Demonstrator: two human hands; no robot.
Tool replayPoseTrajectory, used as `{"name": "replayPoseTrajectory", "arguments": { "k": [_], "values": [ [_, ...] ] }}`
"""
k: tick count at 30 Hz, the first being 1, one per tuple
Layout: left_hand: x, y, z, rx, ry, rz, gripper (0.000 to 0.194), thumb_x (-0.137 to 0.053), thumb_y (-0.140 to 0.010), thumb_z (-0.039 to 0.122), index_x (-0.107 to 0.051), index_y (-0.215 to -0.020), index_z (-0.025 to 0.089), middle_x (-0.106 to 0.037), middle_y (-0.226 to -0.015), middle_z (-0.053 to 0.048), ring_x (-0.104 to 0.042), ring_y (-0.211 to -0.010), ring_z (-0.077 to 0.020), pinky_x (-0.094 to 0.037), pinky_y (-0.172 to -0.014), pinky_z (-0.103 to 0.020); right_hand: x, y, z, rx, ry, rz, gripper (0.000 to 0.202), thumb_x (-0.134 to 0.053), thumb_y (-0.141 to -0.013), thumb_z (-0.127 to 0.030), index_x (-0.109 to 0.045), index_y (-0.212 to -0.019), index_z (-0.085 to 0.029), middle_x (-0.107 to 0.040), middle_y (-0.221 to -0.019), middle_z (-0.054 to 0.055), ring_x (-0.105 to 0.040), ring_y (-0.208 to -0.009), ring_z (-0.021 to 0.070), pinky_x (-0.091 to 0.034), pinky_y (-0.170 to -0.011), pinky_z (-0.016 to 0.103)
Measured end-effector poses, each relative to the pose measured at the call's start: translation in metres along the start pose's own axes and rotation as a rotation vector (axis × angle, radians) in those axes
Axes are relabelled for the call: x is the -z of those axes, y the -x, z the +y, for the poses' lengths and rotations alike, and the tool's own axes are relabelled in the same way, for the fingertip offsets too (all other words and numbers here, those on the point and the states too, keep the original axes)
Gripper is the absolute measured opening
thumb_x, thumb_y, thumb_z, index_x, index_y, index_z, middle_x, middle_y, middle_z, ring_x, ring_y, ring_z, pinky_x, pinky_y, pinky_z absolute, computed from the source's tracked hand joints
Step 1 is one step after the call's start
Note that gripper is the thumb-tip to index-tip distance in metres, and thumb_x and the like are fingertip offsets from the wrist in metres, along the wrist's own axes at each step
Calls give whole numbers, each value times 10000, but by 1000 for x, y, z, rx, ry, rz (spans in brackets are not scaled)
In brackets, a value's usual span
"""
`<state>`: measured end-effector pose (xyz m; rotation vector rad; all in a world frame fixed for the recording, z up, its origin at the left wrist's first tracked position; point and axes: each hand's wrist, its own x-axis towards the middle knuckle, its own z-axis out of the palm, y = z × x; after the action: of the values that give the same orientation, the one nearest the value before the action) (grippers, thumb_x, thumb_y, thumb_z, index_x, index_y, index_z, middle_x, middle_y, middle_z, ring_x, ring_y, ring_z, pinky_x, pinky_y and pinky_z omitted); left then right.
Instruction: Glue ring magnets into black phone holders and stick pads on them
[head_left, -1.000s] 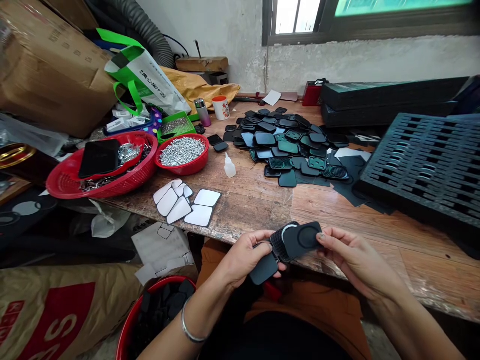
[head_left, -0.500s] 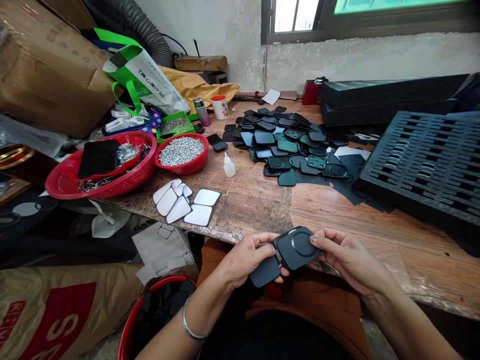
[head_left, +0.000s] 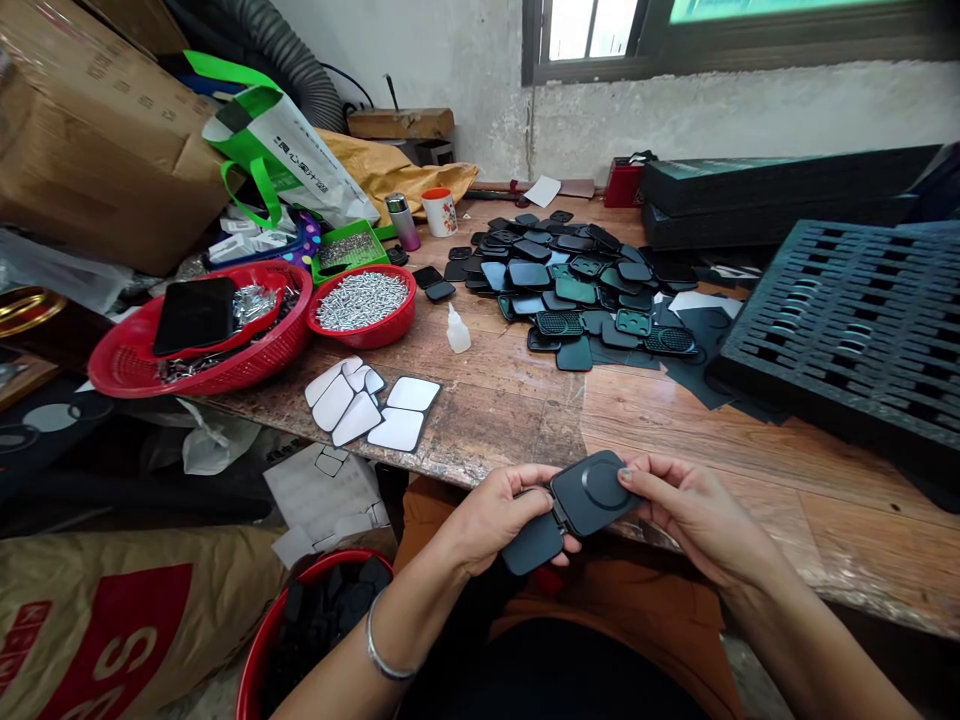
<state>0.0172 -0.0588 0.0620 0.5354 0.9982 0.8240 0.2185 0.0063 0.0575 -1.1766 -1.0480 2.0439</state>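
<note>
A dark hinged device (head_left: 592, 495) with two rounded square panels is held over the table's front edge; a ring shows on its right panel. My left hand (head_left: 504, 515) grips it around the hinge and the left panel, thumb on top and fingertips showing below. At its right end, my right hand (head_left: 679, 505) pinches the corner of the ringed panel between thumb and fingers. White-faced pads with dark borders (head_left: 396, 428) lie on the table to the left. Farther back is a heap of dark panels (head_left: 574, 290).
A small white bottle (head_left: 458, 332) stands mid-table. Red baskets of metal parts (head_left: 361, 338) are at the left, near a mug (head_left: 439, 214). A slotted black foam tray (head_left: 847, 340) sits at the right. Below the table edge is a red bucket (head_left: 259, 640) of dark parts.
The ringed panel has shifted slightly, and the light strip at its upper edge no longer shows. Both hands keep their hold in nearly the same place.
</note>
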Motion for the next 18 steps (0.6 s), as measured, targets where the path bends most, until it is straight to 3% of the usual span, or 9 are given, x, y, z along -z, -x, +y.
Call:
{"name": "replayPoseTrajectory", "arguments": {
  "k": [9,18],
  "values": [
    [0,-1,0,-2,-3,-5,365,-547,-776,167,-596,-1136,132,-680,-758,-80,-700,-678,-200,-562,-555,-259,-1,0,2,4,45,55,270,-769,-681,-397,-626,-666,-169,-608,-669,15,-604,-702,162,-526,-665,285],
    [0,-1,-1,-8,-10,-12,368,-543,-788,170,-590,-1151,133,-675,-738,-85,-697,-685,-205,-562,-555,-262,-6,1,1,29,19,72,271,-783,-660,-393,-636,-664,-165,-649,-754,22,-580,-665,126,-510,-647,255]
  ]
}}
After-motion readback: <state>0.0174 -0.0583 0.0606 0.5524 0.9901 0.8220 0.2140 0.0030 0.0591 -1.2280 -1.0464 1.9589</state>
